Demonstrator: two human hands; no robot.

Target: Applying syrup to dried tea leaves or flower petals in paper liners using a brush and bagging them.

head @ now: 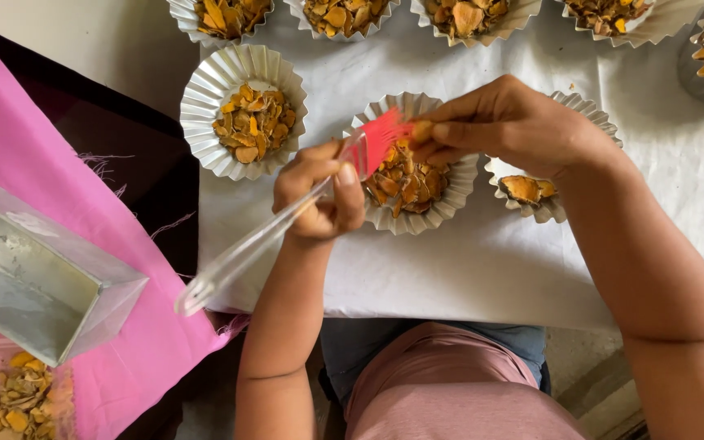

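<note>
— What is under the hands?
— A white cloth (466, 269) with a foil cup (413, 167) of yellow chips.
— And the hands?
— Left hand (319, 195) grips a red-bristled brush (287, 216); right hand (515, 122) pinches one chip (422, 130) at the bristles.

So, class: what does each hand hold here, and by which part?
The left hand holds a brush with red bristles by the upper part of its clear handle. The right hand pinches a small orange-yellow slice between its fingertips, at the bristles.
</note>
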